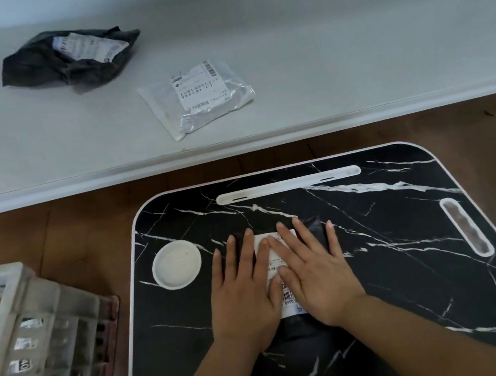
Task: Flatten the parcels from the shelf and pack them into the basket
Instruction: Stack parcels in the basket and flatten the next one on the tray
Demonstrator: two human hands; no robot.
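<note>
Flattening underway: my left hand (243, 289) and right hand (315, 274), fingers straight, press the black label-bearing plastic parcel (297, 323); next, seemingly, the slatted basket (17, 321).

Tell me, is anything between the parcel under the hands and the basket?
Nothing visible blocks it. The black parcel lies on the marble tray under the left hand and right hand; the basket is left, across bare floor.

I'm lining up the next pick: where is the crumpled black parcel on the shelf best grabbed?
Probably by the black parcel's puffed middle, coming from above and the front. It lies rumpled and raised on the shelf, so its folds offer grip, and no flat edge shows.
</note>
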